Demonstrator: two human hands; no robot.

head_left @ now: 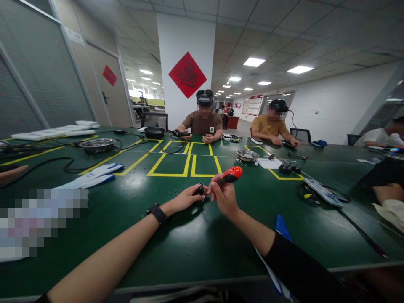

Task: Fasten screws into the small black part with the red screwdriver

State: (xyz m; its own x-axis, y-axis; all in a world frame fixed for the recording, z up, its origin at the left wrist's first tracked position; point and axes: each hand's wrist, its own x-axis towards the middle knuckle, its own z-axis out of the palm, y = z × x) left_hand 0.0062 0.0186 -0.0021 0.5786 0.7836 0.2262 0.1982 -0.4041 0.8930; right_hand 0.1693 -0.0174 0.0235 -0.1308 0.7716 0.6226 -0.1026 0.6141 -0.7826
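Over the green table (139,235), my right hand (225,198) is closed round a red-and-black handled screwdriver (232,174). The handle's rounded end points up and to the right; its shaft is hidden by my fingers. A small black cylindrical part with a shiny metal top (200,189) is gripped in my left hand (186,198), close to the tabletop. The two hands nearly meet at the fingertips, and the screwdriver's tip cannot be made out there. A few tiny metal pieces (173,192) lie just left of my left hand.
Yellow tape rectangles (168,174) mark the table ahead. Metal bowls (248,155) (97,144), black parts (288,167) and a power strip (322,192) lie around. White-and-blue gloves (94,174) are at left; another blue-edged glove (283,227) is under my right forearm. Co-workers (204,120) (271,124) sit opposite.
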